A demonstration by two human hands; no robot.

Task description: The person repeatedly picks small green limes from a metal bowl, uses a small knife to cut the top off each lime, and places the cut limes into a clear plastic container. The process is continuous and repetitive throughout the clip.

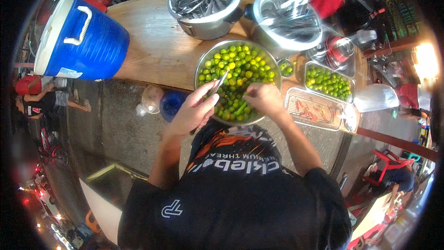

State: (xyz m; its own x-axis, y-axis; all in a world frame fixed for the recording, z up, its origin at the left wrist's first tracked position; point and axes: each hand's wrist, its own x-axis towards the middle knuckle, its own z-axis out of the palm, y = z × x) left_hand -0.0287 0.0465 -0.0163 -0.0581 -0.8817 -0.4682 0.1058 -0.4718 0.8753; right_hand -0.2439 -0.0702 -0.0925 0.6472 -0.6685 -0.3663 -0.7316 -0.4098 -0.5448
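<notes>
A large steel bowl (pixel 196 73) of small green and yellowish citrus fruits (pixel 239 55) is at the table's near edge, right in front of me. Above its left side, my left hand (pixel 199 106) grips a small knife (pixel 221 80), its blade pointing up and away from me. My right hand (pixel 265 100) is over the bowl's right side, fingers bent down towards the fruits. It is blurred, and whether it pinches anything is hidden. A green chili pepper (pixel 240 109) lies on the fruits between my hands.
Two metal pots of cutlery (pixel 204 31) (pixel 282 43) stand behind the bowl. To the right are a small cup (pixel 286 68), a clear tray of green citrus (pixel 327 82) and a tray of red chilies (pixel 314 110). A blue cooler (pixel 93 41) stands left on the wooden table (pixel 149 38).
</notes>
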